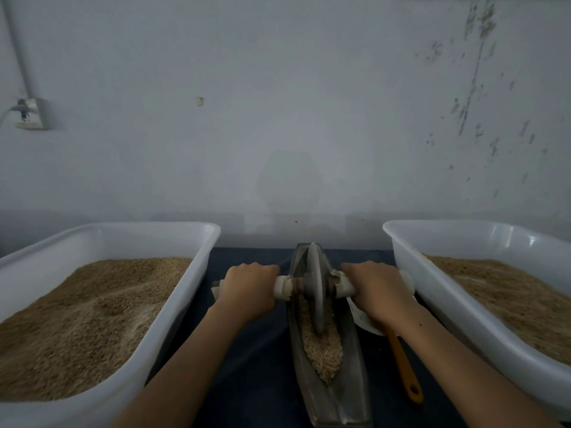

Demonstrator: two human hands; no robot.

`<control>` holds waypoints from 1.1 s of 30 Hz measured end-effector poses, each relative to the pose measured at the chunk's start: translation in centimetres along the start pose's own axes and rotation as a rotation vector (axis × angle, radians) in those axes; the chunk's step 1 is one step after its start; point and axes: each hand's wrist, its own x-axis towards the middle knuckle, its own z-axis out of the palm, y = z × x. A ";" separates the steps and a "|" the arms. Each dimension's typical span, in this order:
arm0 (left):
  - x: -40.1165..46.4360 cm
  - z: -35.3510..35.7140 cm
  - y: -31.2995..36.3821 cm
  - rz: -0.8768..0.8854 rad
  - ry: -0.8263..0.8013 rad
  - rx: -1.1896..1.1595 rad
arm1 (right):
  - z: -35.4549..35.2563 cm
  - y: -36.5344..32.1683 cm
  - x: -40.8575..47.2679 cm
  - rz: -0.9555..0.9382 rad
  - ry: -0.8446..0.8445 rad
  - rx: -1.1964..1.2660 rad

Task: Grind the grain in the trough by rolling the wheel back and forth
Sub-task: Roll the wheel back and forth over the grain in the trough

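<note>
A narrow grey metal trough [352, 378] runs away from me across the dark table, with tan grain [324, 353] heaped in its near half. A grey disc wheel [316, 288] stands upright in the trough's far half, its lower edge in the grain. A white-wrapped axle passes through the wheel. My left hand [248, 290] grips the axle's left handle, and my right hand [378, 291] grips the right handle. Both hands sit close to the wheel, one on each side of the trough.
A white tub [197, 273] of grain stands to the left and another white tub [411, 267] to the right. A scoop with an orange handle [403, 369] lies between the trough and the right tub. A grey wall rises behind.
</note>
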 end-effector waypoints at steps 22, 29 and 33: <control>0.2 0.0 0.1 -0.038 0.023 0.017 | 0.1 -0.1 0.3 0.030 -0.006 -0.016; 0.3 -0.7 0.0 -0.006 -0.138 0.012 | -0.7 0.4 0.4 0.032 -0.201 -0.023; 0.4 -1.3 -0.1 0.008 -0.319 -0.006 | -1.8 0.7 0.3 0.026 -0.393 -0.017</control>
